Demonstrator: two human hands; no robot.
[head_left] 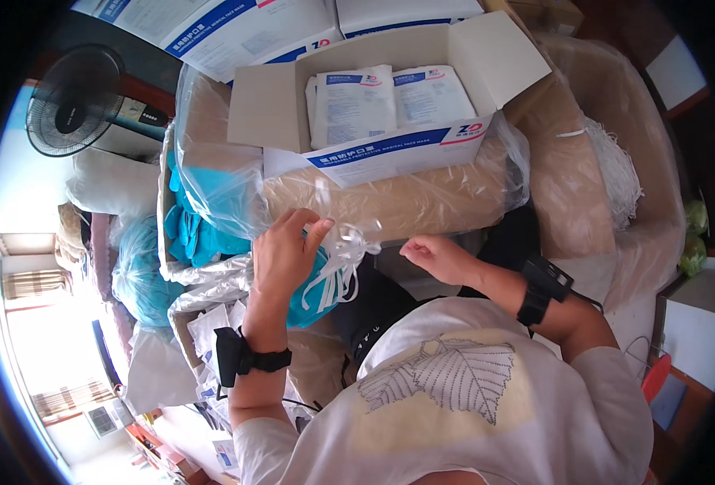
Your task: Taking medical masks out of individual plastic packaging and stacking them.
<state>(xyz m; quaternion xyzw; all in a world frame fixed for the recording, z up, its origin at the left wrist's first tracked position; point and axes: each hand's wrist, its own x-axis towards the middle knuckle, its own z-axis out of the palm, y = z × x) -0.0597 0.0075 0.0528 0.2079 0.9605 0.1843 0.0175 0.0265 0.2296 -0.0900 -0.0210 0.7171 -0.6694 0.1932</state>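
My left hand (284,255) is closed around a bunch of white elastic straps (343,260), which fan out from beside its thumb and hang down. Behind them a blue-green piece of material (302,309), perhaps a face mask, shows below that hand; its full shape is hidden. To the right, apart from the straps, my right hand (445,260) has its fingers curled and pressed together; anything between them is too small to see. In front of both hands an open white carton (390,158) stands on a plastic-covered cardboard box, with white printed packets (356,105) inside.
At the left, a foil-edged box holds blue-green items (191,230), next to a blue plastic bag (143,271). A fan (74,101) stands far left. On the right, a large plastic-lined carton (648,153) holds a bundle of white cords (613,174). More white cartons (252,32) stand behind.
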